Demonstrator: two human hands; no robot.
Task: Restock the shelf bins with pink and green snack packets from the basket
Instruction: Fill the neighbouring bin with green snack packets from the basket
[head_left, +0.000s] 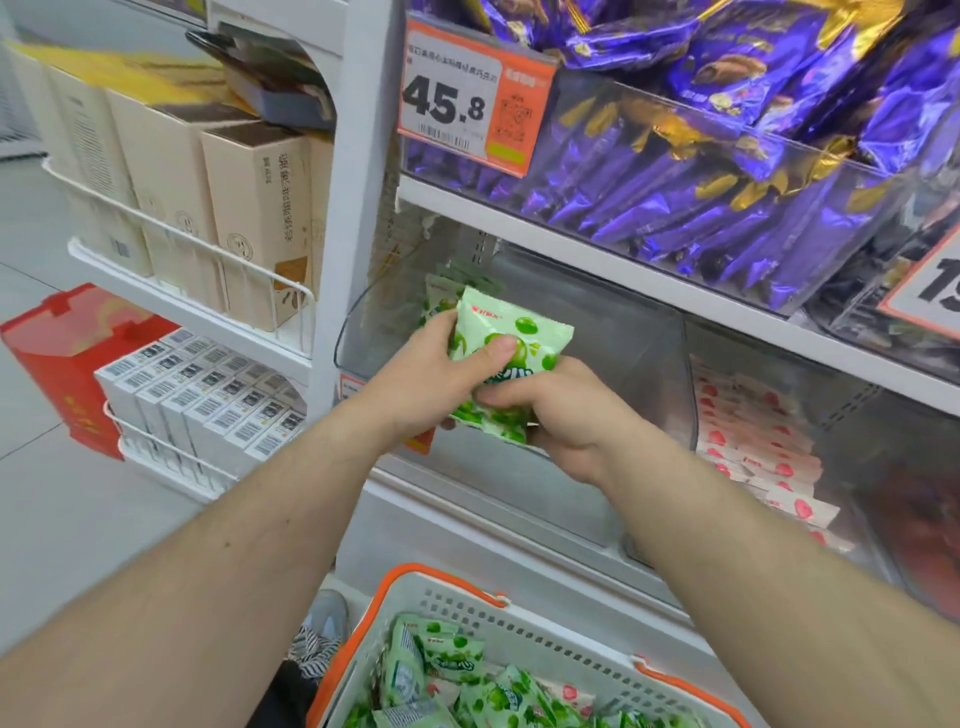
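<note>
Glossy green packets (511, 358), pale with green balls, in both hands' (431, 376) grasp

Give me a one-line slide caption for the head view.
Both hands, left and right, hold green snack packets at the clear shelf bin, basket of packets below.

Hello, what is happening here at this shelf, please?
A person is restocking a shop shelf. Both hands, the left hand and the right hand, grip a bunch of green snack packets in front of the clear bin on the lower shelf. The neighbouring bin holds pink packets. More packets wait in the basket below.
</note>
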